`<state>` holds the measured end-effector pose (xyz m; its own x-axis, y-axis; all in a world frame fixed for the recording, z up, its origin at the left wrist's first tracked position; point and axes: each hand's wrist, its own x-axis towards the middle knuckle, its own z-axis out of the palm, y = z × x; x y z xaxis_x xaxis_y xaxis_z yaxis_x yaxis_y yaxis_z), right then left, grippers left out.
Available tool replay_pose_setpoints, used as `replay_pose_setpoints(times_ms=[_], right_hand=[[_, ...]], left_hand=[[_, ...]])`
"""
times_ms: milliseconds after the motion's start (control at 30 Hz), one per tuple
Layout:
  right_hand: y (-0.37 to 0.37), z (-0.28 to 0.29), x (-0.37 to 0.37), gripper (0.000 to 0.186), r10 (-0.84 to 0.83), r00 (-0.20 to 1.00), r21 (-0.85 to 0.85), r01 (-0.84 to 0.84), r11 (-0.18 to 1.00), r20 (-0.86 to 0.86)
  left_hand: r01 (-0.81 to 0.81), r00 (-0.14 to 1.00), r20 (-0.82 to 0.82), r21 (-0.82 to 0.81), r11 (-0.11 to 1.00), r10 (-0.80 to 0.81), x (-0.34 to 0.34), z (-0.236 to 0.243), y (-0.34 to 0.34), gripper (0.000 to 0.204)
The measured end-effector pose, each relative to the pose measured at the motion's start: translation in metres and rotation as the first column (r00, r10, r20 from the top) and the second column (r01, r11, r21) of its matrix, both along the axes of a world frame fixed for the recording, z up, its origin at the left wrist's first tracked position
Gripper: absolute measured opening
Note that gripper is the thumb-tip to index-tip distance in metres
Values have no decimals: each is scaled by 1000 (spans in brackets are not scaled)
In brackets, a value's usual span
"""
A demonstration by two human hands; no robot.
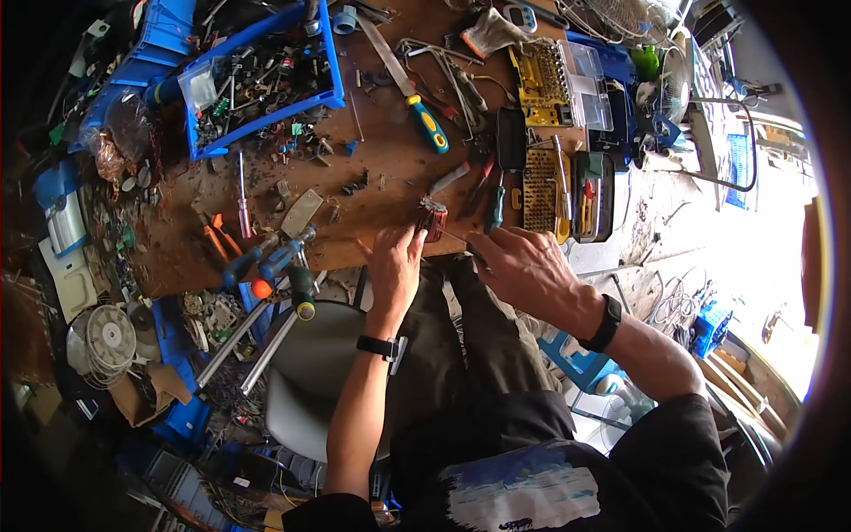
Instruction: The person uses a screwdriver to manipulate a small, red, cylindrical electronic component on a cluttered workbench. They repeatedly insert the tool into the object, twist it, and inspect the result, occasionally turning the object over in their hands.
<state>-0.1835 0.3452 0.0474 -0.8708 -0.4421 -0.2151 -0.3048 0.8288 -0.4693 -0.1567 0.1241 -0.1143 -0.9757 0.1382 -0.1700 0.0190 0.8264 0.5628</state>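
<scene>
At the table's near edge, my left hand (394, 270) is closed, its fingertips gripping a small ribbed reddish-brown coil-like part (433, 219) with a greyish top. It resembles a motor's wound rotor, but its kind is not certain. To its right, my right hand (527, 266) has its fingers curled round something mostly hidden. A thin shaft (456, 237) runs from those fingers toward the reddish part; whether it touches is unclear. Just beyond the right hand lies a screwdriver with a teal handle (496, 206).
A blue tray of small parts (332, 66) stands far left. A yellow-and-blue-handled knife (428, 124), bit sets (541, 186) and orange-handled pliers (215, 238) lie on the wooden table (372, 199). Several screwdrivers (285, 253) stick out over its near left edge, above a grey chair (310, 381).
</scene>
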Motion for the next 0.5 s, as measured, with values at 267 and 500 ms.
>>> replay_pose_setpoints(times_ms=[267,500], right_hand=[[-18,-1,-14,20,77,997,116,-76,990,-11],[-53,10,-42,15,244,959,257,-275,927,147]], left_hand=[[-18,1000,-20,-18,1000,18,4,1,2,26],[-122,987,-108,-21,992,119,13,-12,14,25]])
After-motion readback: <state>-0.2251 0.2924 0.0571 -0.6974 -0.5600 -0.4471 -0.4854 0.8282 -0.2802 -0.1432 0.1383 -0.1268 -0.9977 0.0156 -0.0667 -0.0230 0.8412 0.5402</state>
